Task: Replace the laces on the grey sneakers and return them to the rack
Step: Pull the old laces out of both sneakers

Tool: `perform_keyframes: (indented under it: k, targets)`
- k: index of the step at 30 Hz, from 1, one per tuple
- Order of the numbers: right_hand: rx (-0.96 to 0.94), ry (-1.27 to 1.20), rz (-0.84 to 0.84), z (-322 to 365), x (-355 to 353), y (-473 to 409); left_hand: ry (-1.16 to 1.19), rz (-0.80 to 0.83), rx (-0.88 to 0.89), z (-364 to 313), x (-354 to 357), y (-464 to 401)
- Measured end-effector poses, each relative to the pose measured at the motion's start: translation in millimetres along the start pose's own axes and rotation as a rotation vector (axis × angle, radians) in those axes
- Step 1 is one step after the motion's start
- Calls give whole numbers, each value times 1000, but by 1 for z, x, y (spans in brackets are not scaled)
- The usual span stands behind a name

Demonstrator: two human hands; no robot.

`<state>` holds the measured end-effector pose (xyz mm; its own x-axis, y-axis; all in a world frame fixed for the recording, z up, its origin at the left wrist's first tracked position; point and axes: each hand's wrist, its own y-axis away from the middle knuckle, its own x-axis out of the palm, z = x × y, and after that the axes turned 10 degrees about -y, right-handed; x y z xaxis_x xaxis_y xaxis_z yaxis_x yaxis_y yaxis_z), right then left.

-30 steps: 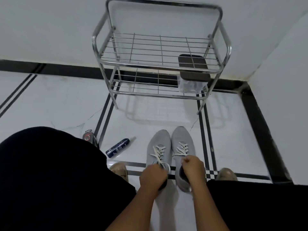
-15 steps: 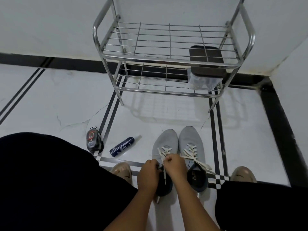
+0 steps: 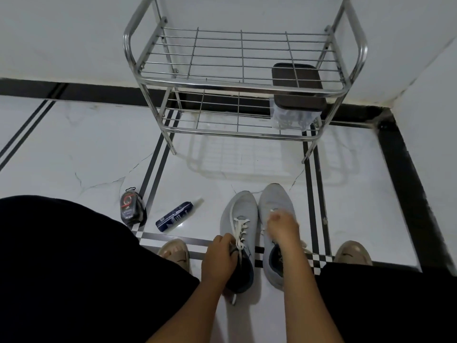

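Observation:
Two grey sneakers stand side by side on the white floor, toes toward the rack. The left sneaker (image 3: 243, 214) carries a loose white lace (image 3: 239, 232). My left hand (image 3: 217, 262) grips this shoe at its dark collar, beside the tongue. The right sneaker (image 3: 275, 198) lies partly under my right hand (image 3: 282, 226). That hand is blurred, its fingers curled, and a white lace end shows at its fingertips. The steel shoe rack (image 3: 237, 81) stands just beyond, against the wall.
A clear container with a dark lid (image 3: 296, 95) sits on the rack's lower shelf at right. A blue spray bottle (image 3: 176, 216) and a dark shoe-polish sponge (image 3: 131, 209) lie left of the sneakers. My slippered feet (image 3: 175, 253) flank the shoes. Walls meet at right.
My right hand left the left sneaker's lace and moved right, over the right sneaker. My left hand stays on the left sneaker's collar. The view has shifted slightly.

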<state>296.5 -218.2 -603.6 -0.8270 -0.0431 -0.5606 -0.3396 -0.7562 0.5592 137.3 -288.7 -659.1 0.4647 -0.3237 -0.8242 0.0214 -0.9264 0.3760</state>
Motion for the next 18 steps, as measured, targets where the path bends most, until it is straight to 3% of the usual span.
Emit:
perform_keyframes:
  k: [2,4,9,18]
  targets:
    - [104,-22,252,-23,16,11,118,53,-33,-3,-2,-5]
    - [61,-112,372,-37,31,22,238,114,-80,-2,-2,-13]
    - [-31,-311,397,-47,42,32,322,219,-62,-1,-4,-20]
    - [-130,-121,347,-62,51,35,223,222,22,0,-3,-12]
